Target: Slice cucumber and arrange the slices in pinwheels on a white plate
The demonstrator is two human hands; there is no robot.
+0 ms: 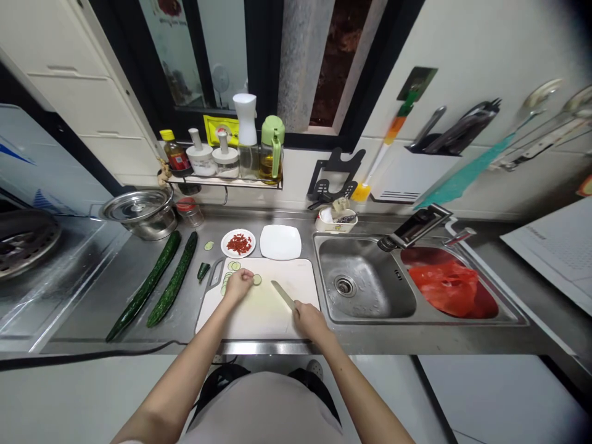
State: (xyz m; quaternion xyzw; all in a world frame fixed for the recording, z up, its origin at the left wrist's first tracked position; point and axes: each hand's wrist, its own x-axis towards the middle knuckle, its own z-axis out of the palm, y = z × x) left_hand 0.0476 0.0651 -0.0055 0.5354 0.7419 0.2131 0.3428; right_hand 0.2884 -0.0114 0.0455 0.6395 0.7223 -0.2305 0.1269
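Note:
My left hand point(238, 286) is over the upper left of the white cutting board point(259, 324). Its fingertips pinch the edge of a pale round cucumber slice point(257, 280). Several more cucumber slices point(235, 266) lie beside and partly behind this hand, along the board's left side. In my right hand point(311, 319) is a kitchen knife point(282, 295), gripped by the handle near the board's right side. Its blade slants up and left, apart from the slice. Off the board's left edge lie a cut cucumber end point(203, 271) and a single slice point(209, 245).
Two whole cucumbers point(172, 280) lie on the steel counter at left, before a lidded pot point(141, 213). Behind the board are a plate of chopped red pieces point(238, 243) and a white square plate point(280, 241). A sink point(370, 277) with a red plastic bag point(444, 287) is right.

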